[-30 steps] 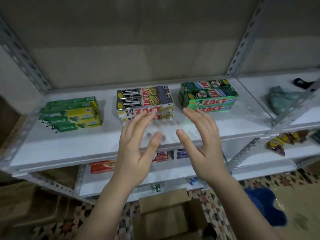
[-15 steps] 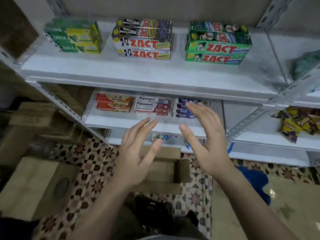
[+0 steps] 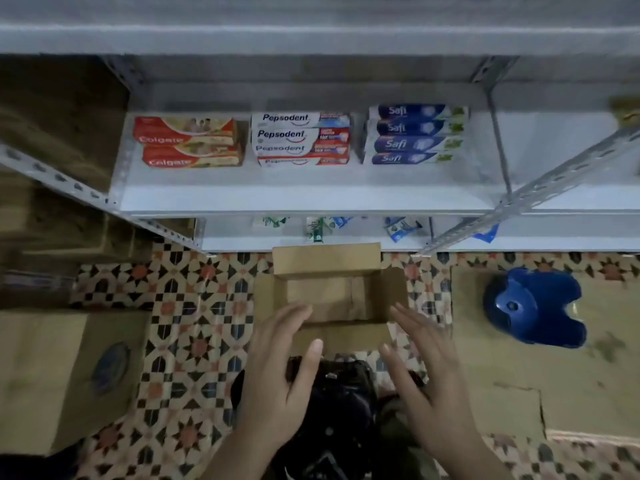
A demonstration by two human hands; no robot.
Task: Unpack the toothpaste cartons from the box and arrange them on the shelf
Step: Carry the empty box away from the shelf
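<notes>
two hands hover over the box, each grip released.

Shelf stock: two Colgate cartons, four Pepsodent cartons, four Safi cartons; one open box; two hands.

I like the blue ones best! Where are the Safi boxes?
In the head view, the Safi cartons sit stacked on the white shelf, on the right of the row, just beside the Pepsodent cartons.
</notes>
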